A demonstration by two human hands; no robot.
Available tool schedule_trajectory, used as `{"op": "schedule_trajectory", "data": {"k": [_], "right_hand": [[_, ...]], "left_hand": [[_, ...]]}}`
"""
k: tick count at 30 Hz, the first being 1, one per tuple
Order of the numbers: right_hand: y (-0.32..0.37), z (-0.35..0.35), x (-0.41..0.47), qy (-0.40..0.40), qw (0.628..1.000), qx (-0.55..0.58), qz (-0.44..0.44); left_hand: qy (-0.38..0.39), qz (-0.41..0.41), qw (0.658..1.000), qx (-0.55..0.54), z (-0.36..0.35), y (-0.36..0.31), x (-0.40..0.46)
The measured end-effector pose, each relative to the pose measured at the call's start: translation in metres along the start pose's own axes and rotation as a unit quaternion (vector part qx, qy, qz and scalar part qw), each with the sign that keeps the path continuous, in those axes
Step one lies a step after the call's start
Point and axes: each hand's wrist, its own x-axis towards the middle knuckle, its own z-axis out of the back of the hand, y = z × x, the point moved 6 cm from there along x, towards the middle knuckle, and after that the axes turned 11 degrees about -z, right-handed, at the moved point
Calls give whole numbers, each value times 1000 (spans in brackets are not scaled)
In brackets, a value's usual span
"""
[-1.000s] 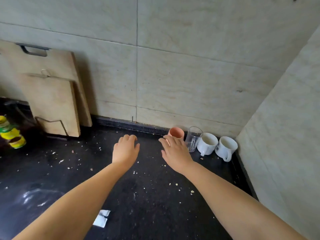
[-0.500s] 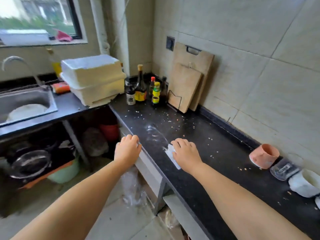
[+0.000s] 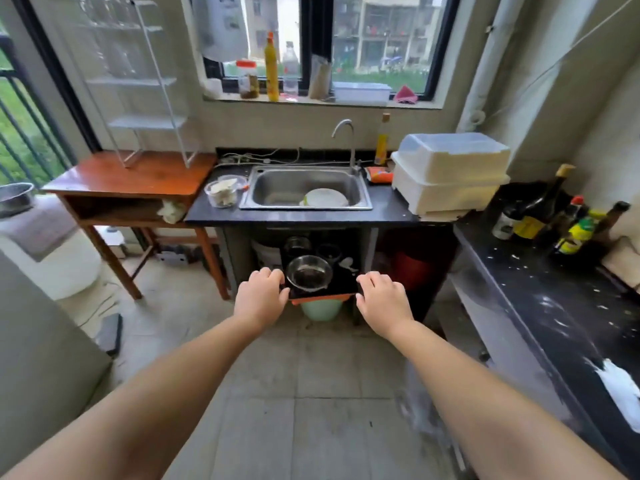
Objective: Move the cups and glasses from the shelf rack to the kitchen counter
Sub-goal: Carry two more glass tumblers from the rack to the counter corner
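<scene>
Shelf rack (image 3: 145, 81) blurred, contents unreadable; left hand (image 3: 260, 296), right hand (image 3: 382, 299) grip loose, empty.

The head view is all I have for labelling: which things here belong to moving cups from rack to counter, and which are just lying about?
Belongs to the job:
white shelf rack
glasses on its upper shelves, blurred
black kitchen counter
left hand and right hand, both holding nothing

Lying about:
sink
sauce bottles
white lidded box
steel bowl
</scene>
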Motion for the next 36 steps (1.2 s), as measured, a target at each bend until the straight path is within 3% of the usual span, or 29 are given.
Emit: {"op": "schedule_trajectory", "data": {"k": [5, 15, 31, 36], "right_hand": [[157, 3, 28, 4, 993, 29, 113], [362, -7, 106, 11, 968, 38, 247], [587, -11, 347, -18, 949, 63, 308], [638, -19, 418, -30, 952, 80, 294]], "left_hand": [[-36, 93, 995, 4, 54, 131, -35], [-76, 200, 977, -4, 106, 301, -49], [-113, 255, 960, -13, 150, 553, 127], [-128, 215, 968, -10, 160, 619, 196]]}}
